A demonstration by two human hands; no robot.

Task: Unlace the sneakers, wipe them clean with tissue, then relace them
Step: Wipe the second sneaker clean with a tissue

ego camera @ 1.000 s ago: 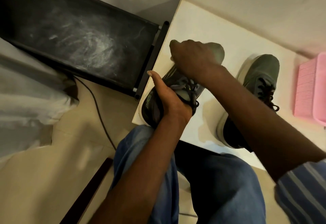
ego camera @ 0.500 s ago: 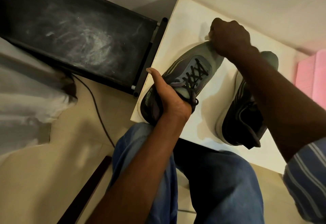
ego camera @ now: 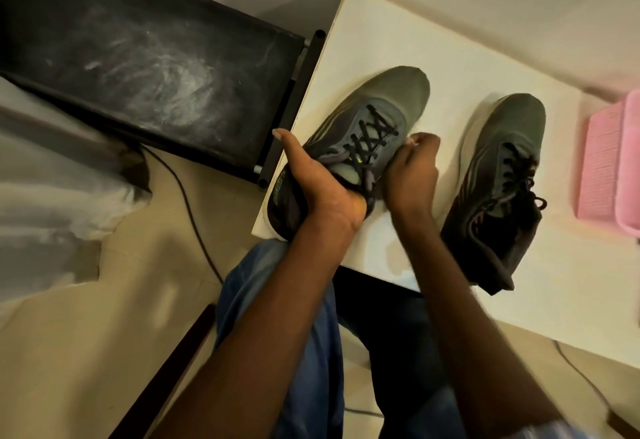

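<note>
Readable text: none.
Grey-green laced fabric sneaker, heel side: small yellow-green marks, too blurred to read from here.

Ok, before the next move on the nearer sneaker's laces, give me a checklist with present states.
1. Left sneaker steadied: ok, the left hand grips it at the collar.
2. Sneaker supported: ok, it rests on the white table, heel at the near edge.
3. Laces reachable: ok, still threaded and in plain view.
4. Right hand holding a lace or tissue: cannot tell, its fingers are curled beside the laces and blurred.
5. Right sneaker out of the way: ok, it lies apart on the table, still laced.
6. Tissue at hand: cannot tell, none is plainly visible.
</note>
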